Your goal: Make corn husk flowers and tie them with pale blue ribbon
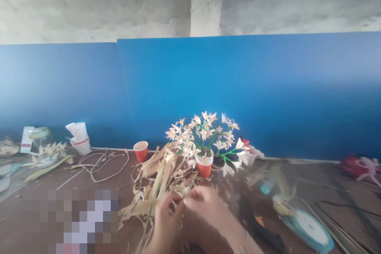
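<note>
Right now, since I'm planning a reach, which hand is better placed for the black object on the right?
Probably the right hand: it is nearer the black object; the left hand sits farther left.

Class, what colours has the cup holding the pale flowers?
The round cup is red below, white above, in the head view.

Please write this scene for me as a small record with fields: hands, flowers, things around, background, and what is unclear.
Left hand: curled, its fingers meeting the other hand's
Right hand: reaching in from the right, fingers pinched
Flowers: pale, green-stemmed, standing in a red-and-white cup beyond the hands
Strips: dry, tan, heaped left of the flowers
Red cup: upright, behind the heap's left end
Roll: white with teal edge, at right
Background: blue panel
Unclear: what the fingers hold; lower left is pixelated
</note>
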A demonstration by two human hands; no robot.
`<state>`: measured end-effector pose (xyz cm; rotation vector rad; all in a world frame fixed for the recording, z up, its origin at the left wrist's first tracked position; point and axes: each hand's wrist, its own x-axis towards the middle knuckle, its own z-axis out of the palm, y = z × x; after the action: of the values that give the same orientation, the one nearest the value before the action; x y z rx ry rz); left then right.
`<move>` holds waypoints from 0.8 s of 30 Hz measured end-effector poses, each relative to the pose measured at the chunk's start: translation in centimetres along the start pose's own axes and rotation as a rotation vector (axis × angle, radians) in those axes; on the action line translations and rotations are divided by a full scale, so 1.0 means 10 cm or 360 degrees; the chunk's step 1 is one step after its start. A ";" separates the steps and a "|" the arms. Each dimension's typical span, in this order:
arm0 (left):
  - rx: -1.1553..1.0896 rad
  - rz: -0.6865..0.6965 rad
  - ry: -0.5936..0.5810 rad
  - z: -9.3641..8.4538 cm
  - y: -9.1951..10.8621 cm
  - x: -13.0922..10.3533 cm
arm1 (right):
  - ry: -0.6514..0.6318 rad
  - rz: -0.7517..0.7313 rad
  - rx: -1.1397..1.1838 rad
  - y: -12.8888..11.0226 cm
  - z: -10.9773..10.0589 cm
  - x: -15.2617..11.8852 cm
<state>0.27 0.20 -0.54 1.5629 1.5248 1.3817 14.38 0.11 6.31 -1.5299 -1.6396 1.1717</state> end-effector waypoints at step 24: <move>-0.0705 -0.0506 -0.0465 0.03 0.05 0.01 | -0.0085 -0.0107 -0.0330 -0.20 -0.17 -0.16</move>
<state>0.68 0.26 -0.11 1.1332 1.1351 1.1516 15.19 -1.00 9.06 -1.5661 -1.8825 1.0418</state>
